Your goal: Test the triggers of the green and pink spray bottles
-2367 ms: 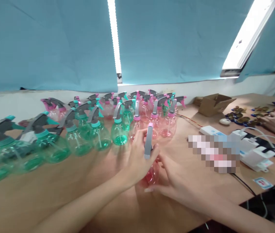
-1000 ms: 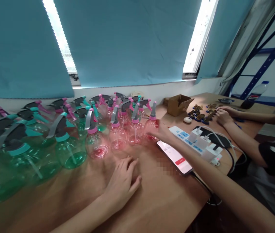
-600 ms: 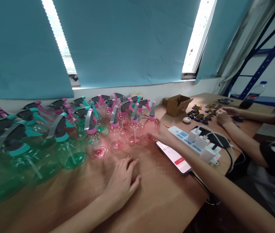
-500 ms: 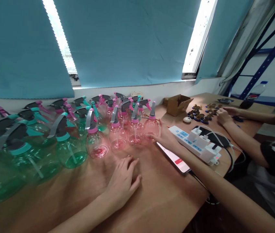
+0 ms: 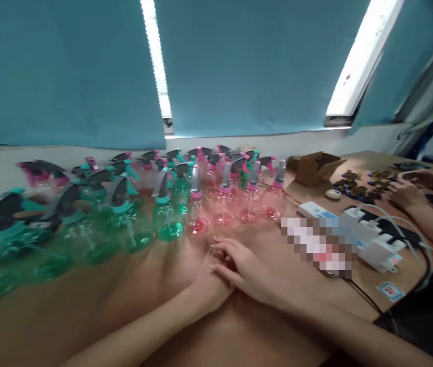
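My left hand (image 5: pixel 206 285) rests flat on the wooden table (image 5: pixel 132 300) with nothing in it. My right hand (image 5: pixel 245 267) lies on top of it, fingers stretched out and empty. Just beyond the hands stands a row of pink spray bottles (image 5: pixel 235 201) with grey triggers. The nearest one (image 5: pixel 197 209) is a short way past my fingertips. Green spray bottles (image 5: pixel 124 219) fill the table to the left, blurred by motion.
A blurred-out patch (image 5: pixel 317 244) lies right of my hands, beside a white power strip (image 5: pixel 357 229) with plugs and cables. A small cardboard box (image 5: pixel 315 167) and dark round parts (image 5: pixel 357 186) sit further right, where another person's hands (image 5: pixel 405 191) work.
My right hand has let go of the pink bottle at the row's right end and come back onto my left hand. The view has swung left.
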Tool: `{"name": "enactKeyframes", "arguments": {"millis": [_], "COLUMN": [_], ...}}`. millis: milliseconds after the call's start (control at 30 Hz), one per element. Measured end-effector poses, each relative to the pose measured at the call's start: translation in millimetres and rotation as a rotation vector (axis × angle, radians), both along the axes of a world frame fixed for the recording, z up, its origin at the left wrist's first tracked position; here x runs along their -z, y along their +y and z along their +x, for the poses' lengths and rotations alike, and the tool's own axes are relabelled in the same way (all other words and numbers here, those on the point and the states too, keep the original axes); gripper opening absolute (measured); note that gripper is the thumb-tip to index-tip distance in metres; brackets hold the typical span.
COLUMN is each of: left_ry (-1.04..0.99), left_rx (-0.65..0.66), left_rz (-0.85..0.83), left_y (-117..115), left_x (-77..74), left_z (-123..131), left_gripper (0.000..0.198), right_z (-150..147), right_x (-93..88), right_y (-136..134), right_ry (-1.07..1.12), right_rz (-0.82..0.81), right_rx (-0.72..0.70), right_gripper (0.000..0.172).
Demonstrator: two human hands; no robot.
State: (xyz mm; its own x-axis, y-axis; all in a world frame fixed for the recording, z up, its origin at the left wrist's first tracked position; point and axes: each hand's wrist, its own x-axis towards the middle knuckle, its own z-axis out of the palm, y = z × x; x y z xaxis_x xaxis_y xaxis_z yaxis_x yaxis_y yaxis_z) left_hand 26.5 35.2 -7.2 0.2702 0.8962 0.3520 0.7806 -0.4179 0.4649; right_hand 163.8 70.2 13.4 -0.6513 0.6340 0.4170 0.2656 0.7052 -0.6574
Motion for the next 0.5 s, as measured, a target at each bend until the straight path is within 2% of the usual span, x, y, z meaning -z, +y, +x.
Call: {"name": "enactKeyframes", "arguments": {"millis": [100,300,500], "left_ry": [0.07,0.141,0.16], "left_rx": [-0.022,-0.192,-0.393], "left_rz": [-0.024,-0.046,-0.007], "left_y": [-28.5,-99.0,-173.7], "left_x": [-5.3,-19.1,-21.4], "left_z": [-35.7,-112.4,-187.5], "left_gripper": [0.022,0.04,0.032], "right_z": [-30.9,-103.1,-170.4], "right_x": [-2.6,-0.4,11.8], "right_y": [-8.9,-37.3,-70.0], "right_ry": [-0.057,-0.108,-0.099], "right_rz": [0.0,0.041,0.024], "right_rx": [-0.144,-0.343,-0.456], "right_gripper": [0.027,0.039,0.041]}}
